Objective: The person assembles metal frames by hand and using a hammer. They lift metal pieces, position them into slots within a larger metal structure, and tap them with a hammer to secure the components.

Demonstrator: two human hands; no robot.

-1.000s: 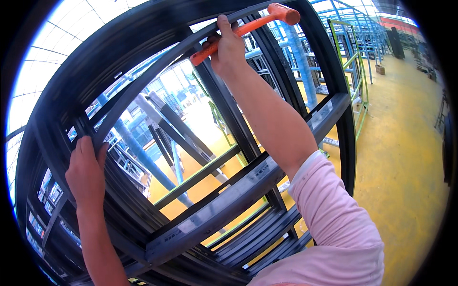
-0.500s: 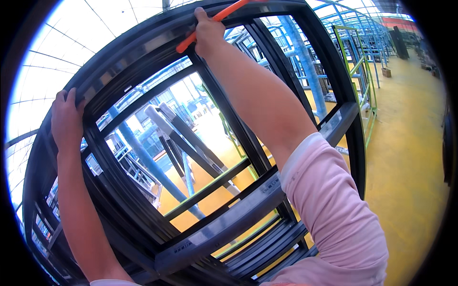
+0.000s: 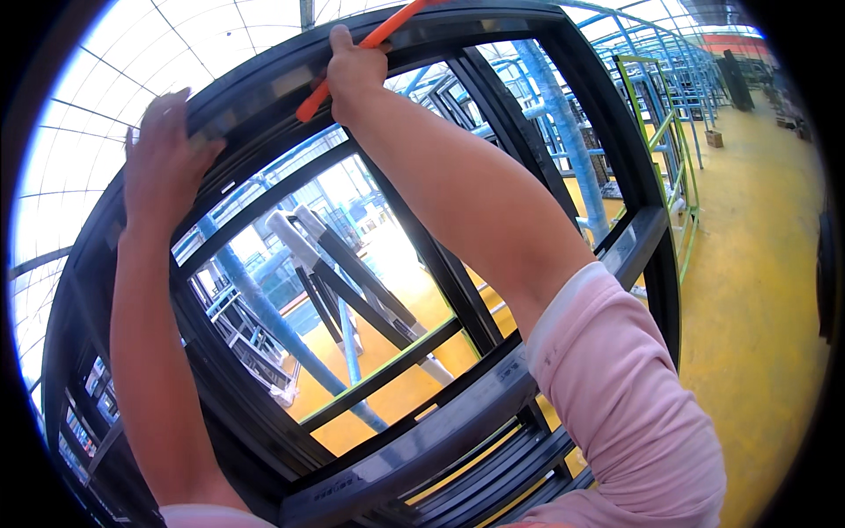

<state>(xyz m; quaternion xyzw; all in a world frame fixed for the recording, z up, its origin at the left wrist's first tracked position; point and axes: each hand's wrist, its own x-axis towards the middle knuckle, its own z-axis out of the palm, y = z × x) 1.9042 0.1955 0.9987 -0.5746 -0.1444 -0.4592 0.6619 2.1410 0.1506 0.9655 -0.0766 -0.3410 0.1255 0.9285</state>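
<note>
Beyond and to the right, yellow floor (image 3: 748,290), with a blue post (image 3: 566,132) behind the opening and dark bars (image 3: 361,268) leaning farther left. Up close, filling most of the view, a large black window frame (image 3: 607,114), with a broad top rail (image 3: 273,88) and a grey film-faced crossbar (image 3: 414,449) lower down. Across the near side of the top rail, an orange mallet (image 3: 385,33), visible only as a handle running out past the upper edge. Wrapped around that handle close to the butt end, the right hand (image 3: 356,79); cannot tell whether also resting on the rail. Farther left along the same rail, the left hand (image 3: 163,176), apparently empty, blurred, with fingers spread and thumb apart; cannot tell whether touching or just clear. Probably best to settle the left palm firmly before putting force through the right, and to keep those spread fingers well away from the mallet's path. Hold the handle snugly but not rigidly, mind the out-of-view end, likely the easiest part to knock against the frame, and press evenly along the rail.
</note>
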